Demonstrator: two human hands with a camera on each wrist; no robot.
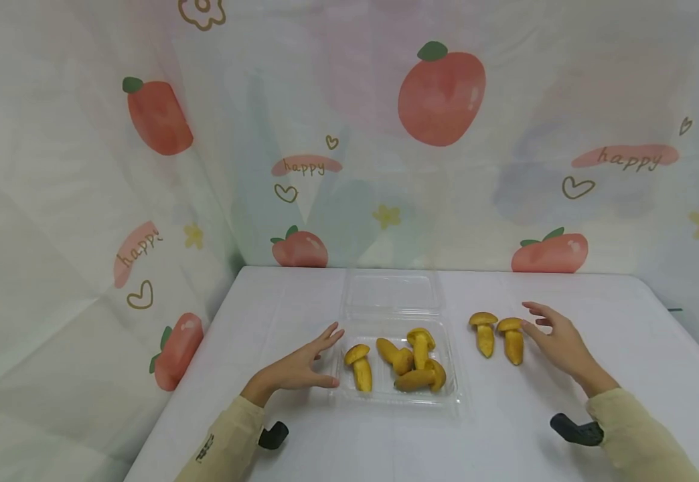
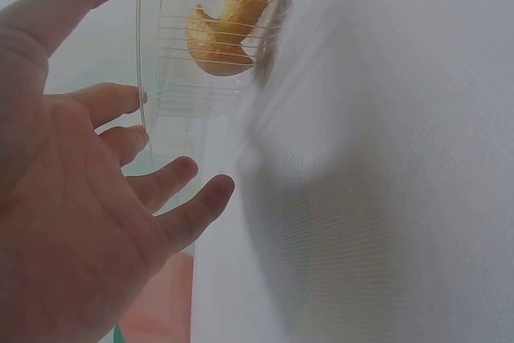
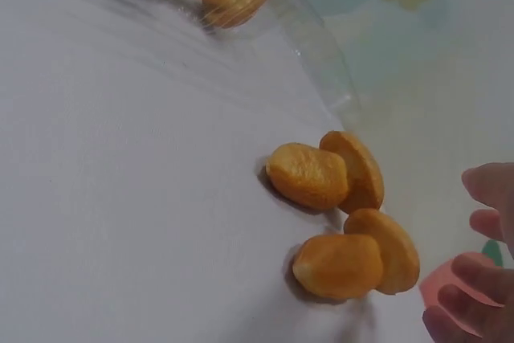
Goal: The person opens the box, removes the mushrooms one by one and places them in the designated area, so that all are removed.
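A clear plastic box (image 1: 454, 375) with its lid folded back stands mid-table, holding several yellow mushrooms. One mushroom (image 1: 361, 368) lies apart at its left side, while the others cluster toward the right. My left hand (image 1: 298, 365) is at the box's left wall, thumb and fingers spread; the left wrist view shows the fingertips by the rim (image 2: 140, 54). Two more mushrooms lie on the table right of the box, a left one (image 1: 484, 335) and a right one (image 1: 512, 341). Beside the right one hovers my right hand (image 1: 560, 341), fingers extended and nothing held.
The transparent lid (image 1: 393, 293) lies open behind the box. A white-covered table (image 1: 410, 448) reaches back to a printed curtain (image 1: 349, 214) with fruit and "happy" drawings. Another curtain side closes off the left. Black wrist mounts (image 1: 575, 428) stick out under the sleeves.
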